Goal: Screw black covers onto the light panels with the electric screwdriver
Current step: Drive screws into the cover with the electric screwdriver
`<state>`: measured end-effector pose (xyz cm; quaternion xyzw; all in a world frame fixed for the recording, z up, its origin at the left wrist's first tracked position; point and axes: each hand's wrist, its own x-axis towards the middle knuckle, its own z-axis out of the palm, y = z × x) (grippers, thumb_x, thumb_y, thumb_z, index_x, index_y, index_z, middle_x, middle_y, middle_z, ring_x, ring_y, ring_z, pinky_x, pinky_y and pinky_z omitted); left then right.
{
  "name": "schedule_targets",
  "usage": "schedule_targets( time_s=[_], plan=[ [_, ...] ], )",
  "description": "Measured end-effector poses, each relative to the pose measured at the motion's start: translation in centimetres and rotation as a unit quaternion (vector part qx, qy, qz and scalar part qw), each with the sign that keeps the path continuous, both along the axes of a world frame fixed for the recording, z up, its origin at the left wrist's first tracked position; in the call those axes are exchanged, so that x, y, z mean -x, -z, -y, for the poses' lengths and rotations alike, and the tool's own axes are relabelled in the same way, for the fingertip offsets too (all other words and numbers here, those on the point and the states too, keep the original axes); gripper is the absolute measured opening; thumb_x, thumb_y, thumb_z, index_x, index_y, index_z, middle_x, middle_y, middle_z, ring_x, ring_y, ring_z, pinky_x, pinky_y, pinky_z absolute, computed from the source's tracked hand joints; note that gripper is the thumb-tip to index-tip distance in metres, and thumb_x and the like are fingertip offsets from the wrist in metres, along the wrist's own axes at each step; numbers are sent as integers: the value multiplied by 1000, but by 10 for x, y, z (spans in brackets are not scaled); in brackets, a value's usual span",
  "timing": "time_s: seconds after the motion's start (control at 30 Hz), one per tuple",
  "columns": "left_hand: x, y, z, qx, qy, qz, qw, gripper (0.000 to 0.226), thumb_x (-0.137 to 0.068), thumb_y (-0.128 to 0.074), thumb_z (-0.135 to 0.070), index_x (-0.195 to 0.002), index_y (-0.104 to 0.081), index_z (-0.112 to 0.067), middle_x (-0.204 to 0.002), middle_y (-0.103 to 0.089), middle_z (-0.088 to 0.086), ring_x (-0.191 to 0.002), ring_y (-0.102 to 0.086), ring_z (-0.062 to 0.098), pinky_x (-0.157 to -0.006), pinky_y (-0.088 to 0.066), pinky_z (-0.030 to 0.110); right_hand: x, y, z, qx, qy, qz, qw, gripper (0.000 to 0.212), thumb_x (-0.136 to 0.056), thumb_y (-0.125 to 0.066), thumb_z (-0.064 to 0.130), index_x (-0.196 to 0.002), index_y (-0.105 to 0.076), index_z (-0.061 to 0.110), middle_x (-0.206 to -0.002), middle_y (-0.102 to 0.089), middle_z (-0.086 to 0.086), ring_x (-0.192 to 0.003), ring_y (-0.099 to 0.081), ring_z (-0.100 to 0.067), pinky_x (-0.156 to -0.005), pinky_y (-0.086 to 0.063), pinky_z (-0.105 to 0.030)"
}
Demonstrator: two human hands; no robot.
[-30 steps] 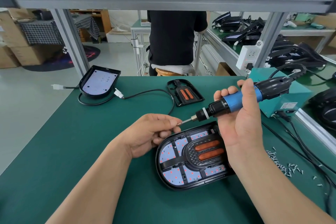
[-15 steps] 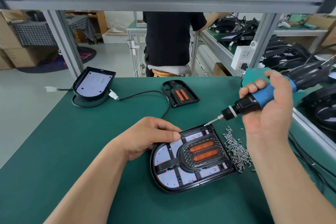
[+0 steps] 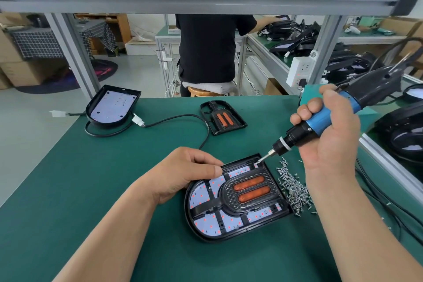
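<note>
Cover (image 3: 250, 191) seated on panel (image 3: 190, 217); right hand (image 3: 329, 144) clamps screwdriver (image 3: 318, 122), bit at far corner. Left hand (image 3: 183, 174), fingers (image 3: 203, 155) loosely bent, steadies panel. Second panel (image 3: 112, 105), spare cover (image 3: 223, 119) untouched.

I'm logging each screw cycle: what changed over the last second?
The left hand left the bit of the electric screwdriver and came down to rest on the far-left edge of the light panel. The right hand swung the driver rightward, then lowered its tip to the panel's far-right corner. Unchanged: the right hand's grip; the black cover sits on the panel.
</note>
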<state>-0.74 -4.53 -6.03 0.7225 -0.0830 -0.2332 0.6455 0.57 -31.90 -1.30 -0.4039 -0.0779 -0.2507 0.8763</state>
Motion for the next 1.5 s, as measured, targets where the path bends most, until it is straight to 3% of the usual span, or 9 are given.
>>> schedule_targets(
  time_s=[0.3,0.43,0.53,0.67,1.2,1.5],
  plan=[
    [-2,3,-1,-7,12,26,1000,29,-79,-85,-29,-105,-83,-15,-104,-80,16,-93,-75,27,-96,-60,44,-1,2,-3,9,-16,5,1000,7,-95,-67,19,-101,-63,18,-76,-50,-4,-65,-51,-20,-64,-51,-34],
    [-2,5,2,-50,-7,70,996,27,-78,-83,-35,-100,-84,-21,-99,-81,6,-92,-75,20,-94,-60,38,0,1,-7,27,-22,11,999,4,-94,-66,19,-98,-66,21,-75,-49,-4,-64,-50,-20,-64,-50,-34],
    [-2,8,6,-85,-30,108,990,19,-79,-79,-37,-94,-84,-27,-80,-74,-9,-74,-65,9,-78,-54,24,2,-2,-10,52,-31,20,998,6,-94,-66,19,-100,-65,20,-74,-49,-3,-64,-50,-19,-64,-50,-34],
    [-1,9,8,-96,-42,132,986,7,-87,-77,-29,-92,-82,-30,-64,-53,-11,-62,-46,8,-62,-43,14,5,-4,-13,81,-24,40,996,7,-94,-65,19,-101,-63,20,-73,-49,-3,-63,-51,-20,-63,-49,-34],
    [-1,9,10,-131,-45,169,976,4,-90,-75,-24,-89,-79,-25,-63,-55,-11,-58,-45,10,-58,-41,15,8,-6,-18,110,-22,42,993,14,-90,-68,21,-103,-61,18,-71,-48,-4,-62,-50,-22,-63,-49,-35],
    [-1,10,12,-158,-45,164,973,4,-90,-75,-21,-88,-77,-23,-62,-56,-12,-58,-45,10,-58,-42,18,9,-9,-29,189,-26,47,981,12,-91,-69,16,-100,-66,22,-71,-53,-6,-63,-52,-28,-66,-52,-41]
  ],
)
